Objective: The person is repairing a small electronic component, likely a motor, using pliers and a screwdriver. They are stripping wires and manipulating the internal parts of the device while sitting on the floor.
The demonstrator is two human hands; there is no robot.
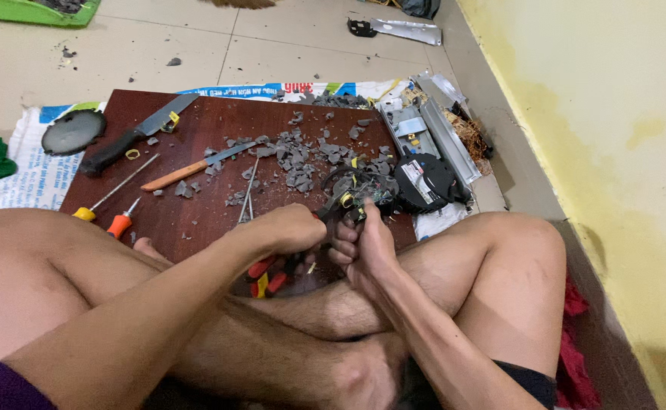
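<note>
My left hand (291, 228) sits just below the centre of the frame, fingers curled tight around a pair of pliers (331, 211) whose red handles (266, 277) poke out beneath my fist. Right beside it, touching, my right hand (363, 241) is clenched with the fingers pressed together around a tangle of wires and a small circuit board (363, 188), which rises just above both fists at the near edge of the dark brown wooden board (196, 121). Past that, grey broken bits (302, 156) lie scattered over the middle of the board. To the left lie two screwdrivers (116, 205), a wooden-handled knife (196, 165) and a cleaver (139, 133). At centre right a black round part (424, 182) rests against silver metal pieces (431, 133).
</note>
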